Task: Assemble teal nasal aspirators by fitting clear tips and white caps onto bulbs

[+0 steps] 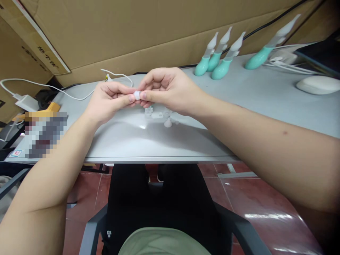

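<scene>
A small white translucent plastic piece (137,95) is pinched between my two hands above the table. My left hand (107,101) grips it from the left with thumb and fingers closed. From the right, my right hand (170,90) holds its other side between thumb and fingertips. Fingers hide most of the piece, so its exact kind does not show. Just below the hands, small clear plastic parts (148,112) lie on the table, and a small white cone-shaped tip (168,122) is beside them.
Three teal bulb nasal aspirators (222,70) stand at the back, with another aspirator (257,58) leaning farther right. A white mouse-shaped object (318,85) is at the right edge. A white charger (27,102) with its cable lies at left. Cardboard (119,32) walls the back of the grey table (265,109).
</scene>
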The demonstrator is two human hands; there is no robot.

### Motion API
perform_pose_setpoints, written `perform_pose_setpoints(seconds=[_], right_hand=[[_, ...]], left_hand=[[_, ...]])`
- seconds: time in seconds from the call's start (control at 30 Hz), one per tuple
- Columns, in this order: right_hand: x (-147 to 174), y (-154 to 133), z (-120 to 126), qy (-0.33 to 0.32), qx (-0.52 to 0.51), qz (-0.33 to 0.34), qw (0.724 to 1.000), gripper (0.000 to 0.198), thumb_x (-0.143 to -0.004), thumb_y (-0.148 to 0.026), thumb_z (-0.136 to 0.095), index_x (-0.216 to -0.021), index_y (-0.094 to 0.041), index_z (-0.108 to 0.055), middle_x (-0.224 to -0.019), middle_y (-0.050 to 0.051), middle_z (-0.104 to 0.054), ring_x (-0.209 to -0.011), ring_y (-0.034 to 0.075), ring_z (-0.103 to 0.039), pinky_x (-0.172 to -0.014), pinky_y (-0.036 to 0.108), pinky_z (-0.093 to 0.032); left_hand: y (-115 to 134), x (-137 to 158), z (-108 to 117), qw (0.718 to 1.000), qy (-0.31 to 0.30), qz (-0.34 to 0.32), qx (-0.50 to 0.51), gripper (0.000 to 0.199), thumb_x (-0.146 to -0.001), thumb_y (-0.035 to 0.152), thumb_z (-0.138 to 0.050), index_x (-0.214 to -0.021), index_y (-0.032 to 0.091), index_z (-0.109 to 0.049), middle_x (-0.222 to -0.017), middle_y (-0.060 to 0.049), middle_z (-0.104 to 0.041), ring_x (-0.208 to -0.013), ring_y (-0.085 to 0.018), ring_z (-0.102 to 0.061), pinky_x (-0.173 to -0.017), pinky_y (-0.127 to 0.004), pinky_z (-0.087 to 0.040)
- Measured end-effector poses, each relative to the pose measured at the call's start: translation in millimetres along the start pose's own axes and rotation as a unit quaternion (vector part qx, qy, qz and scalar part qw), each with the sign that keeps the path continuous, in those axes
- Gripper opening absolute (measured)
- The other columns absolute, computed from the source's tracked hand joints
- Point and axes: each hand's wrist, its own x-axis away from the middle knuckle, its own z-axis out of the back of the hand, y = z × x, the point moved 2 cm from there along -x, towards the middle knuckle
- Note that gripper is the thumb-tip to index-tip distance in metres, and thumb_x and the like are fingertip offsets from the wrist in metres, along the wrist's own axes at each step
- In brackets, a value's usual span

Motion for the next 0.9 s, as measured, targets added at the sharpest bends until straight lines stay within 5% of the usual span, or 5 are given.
perform_pose_setpoints(seconds=[0.33, 0.53, 0.9], right_hand=[[0.4, 5.2, 3.4, -0.027, -0.017, 0.014, 0.999, 0.036, -0.093, -0.021, -0.112, -0.085, -0.023, -0.077, -0.092, 0.005, -0.086, -0.082, 0.021, -0.080, -0.079, 0.030, -0.074], [0.2, -1.1, 2.4, -0.043, -0.004, -0.011, 0.999, 0.036, -0.093, -0.018, -0.112, -0.083, -0.022, -0.078, -0.089, 0.005, -0.084, -0.077, 0.019, -0.078, -0.072, 0.027, -0.071], [-1.4, 0.8, 9.0, -0.098, -0.012, -0.024, 0.995, 0.044, -0.095, -0.027, -0.116, -0.086, -0.019, -0.074, -0.091, 0.008, -0.084, -0.078, 0.018, -0.081, -0.076, 0.026, -0.072]], left_hand=[[-4.6, 0.5, 1.2, 0.996, -0.040, -0.075, -0.009, 0.036, -0.070, 0.046, -0.117, -0.091, 0.024, -0.097, -0.089, 0.000, -0.090, -0.076, -0.007, -0.088, -0.078, -0.014, -0.079], [-3.1, 1.8, 2.0, 0.996, -0.044, -0.070, -0.044, 0.043, -0.069, 0.056, -0.116, -0.088, 0.024, -0.096, -0.088, -0.001, -0.090, -0.076, -0.009, -0.087, -0.078, -0.019, -0.081], [0.9, 3.8, -4.6, 0.996, -0.080, -0.046, -0.003, 0.028, -0.069, 0.044, -0.117, -0.085, 0.030, -0.098, -0.086, -0.002, -0.089, -0.074, -0.008, -0.086, -0.072, -0.012, -0.075]])
